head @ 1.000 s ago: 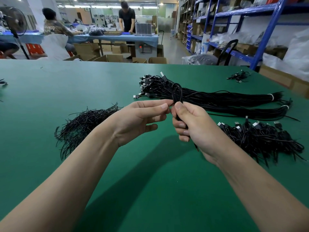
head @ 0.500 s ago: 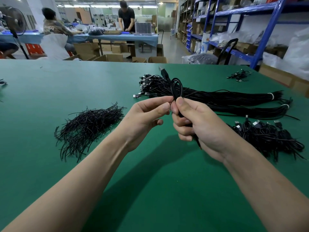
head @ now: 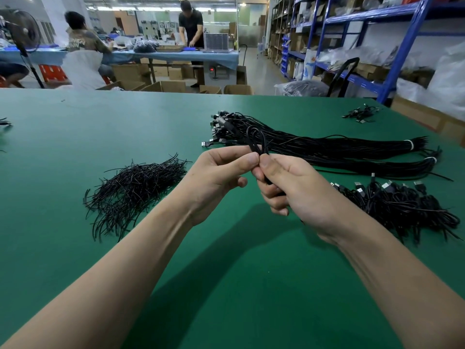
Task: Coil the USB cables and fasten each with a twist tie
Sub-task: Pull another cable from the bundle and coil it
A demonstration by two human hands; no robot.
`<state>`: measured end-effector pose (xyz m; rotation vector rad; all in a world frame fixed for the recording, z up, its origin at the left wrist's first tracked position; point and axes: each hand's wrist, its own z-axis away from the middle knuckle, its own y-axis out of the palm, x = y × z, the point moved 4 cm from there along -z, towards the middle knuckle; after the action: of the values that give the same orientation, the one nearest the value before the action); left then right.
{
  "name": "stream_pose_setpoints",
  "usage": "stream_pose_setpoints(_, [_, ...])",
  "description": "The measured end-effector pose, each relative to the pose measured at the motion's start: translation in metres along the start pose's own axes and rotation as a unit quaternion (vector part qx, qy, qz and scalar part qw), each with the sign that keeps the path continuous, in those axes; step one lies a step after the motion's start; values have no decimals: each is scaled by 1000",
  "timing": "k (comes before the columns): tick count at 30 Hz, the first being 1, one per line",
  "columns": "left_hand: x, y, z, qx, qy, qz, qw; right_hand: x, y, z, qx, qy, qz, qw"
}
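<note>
The loop of cable above the fingers has dropped a little and tipped left since half a second ago; the hands have barely shifted.

Two bare forearms reach in from the bottom edge and meet over a green table [head: 75, 127]. The right hand [head: 297, 187] has its fingers curled round a coiled black USB cable [head: 254, 138], which it holds above the tabletop. One end loop stands up just past the thumb. The left hand [head: 216, 177] pinches at the same spot with thumb and forefinger, touching the right thumb. Whether a twist tie sits under that pinch cannot be told.

Left of the hands lies a loose heap of twist ties [head: 133, 187]. To the right is a pile of coiled cables [head: 402, 205] with plugs showing. Beyond the hands lie long straight cable bundles [head: 327, 149], banded white at their right ends. A small cable cluster [head: 359, 113] sits near the far right corner. Further off are two people at a blue table [head: 176, 56] and blue shelving [head: 387, 59].

The likely risk: if the right hand's grip eases while the left works, the springy coil could open out. A tie twisted too loosely could slide off the loops.
</note>
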<state>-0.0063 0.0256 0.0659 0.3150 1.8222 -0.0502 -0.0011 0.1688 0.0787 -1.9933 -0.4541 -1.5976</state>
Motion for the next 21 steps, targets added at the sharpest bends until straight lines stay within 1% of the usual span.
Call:
stream_pose_setpoints(2, [0, 0, -1, 16, -9, 18, 1000, 0, -1, 0, -9, 2, 6, 1000])
stream_pose_setpoints(3, [-1, 0, -2, 12, -10, 30, 999, 1, -2, 1, -13, 2, 8, 1000])
stream_pose_setpoints(8, [-3, 0, -2, -33, -36, 85, 995, 3, -3, 2, -16, -3, 28, 999])
stream_pose_setpoints(15, [-7, 1, 0, -53, -62, 70, 994, 4, -5, 2, -17, -7, 47, 999])
stream_pose_setpoints(21, [-12, 3, 0, -68, -34, 35, 996, 6, -6, 3, -26, -12, 54, 998])
